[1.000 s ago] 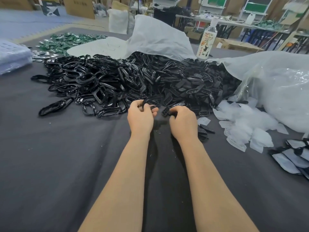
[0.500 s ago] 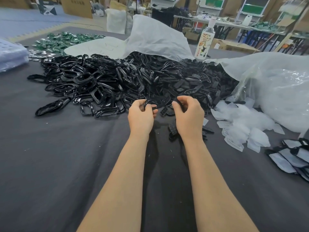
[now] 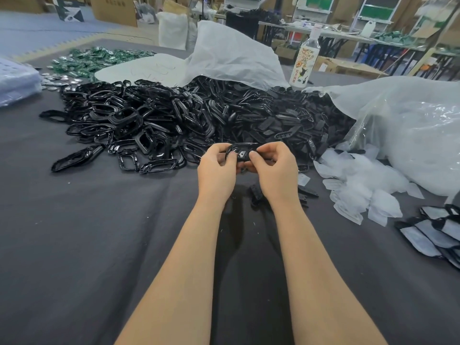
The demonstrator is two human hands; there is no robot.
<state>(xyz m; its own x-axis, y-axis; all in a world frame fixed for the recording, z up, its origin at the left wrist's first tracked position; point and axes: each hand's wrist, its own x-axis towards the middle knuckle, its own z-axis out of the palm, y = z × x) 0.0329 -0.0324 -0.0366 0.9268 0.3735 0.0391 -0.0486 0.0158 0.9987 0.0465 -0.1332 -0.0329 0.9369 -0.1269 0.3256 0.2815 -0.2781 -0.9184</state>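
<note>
Only legible txt was on the bottle [image 3: 305, 63] label: red vertical Chinese chars, approx. 农夫山泉, next to a printed animal pic. Cardboard box [image 3: 113, 7] at the back carried dark print, too blurred to read.

A tabletop [image 3: 74, 245] covered in dark grey cloth. Across its far half lies a broad heap of black frames [image 3: 154, 120], merging on the right into black inserts [image 3: 286, 120]. Behind the heap are a white bag [image 3: 231, 56] and an upright bottle [image 3: 305, 63]. Far left: green boards [image 3: 94, 61], silver discs [image 3: 57, 79], a pale blue stack [image 3: 17, 83]. On the right is a big clear bag [image 3: 410, 135], with empty pouches [image 3: 361, 190] spilled beside it and filled pouches [image 3: 435, 235] at the edge. Loose black parts [image 3: 256, 192] lie mid-table.
</note>
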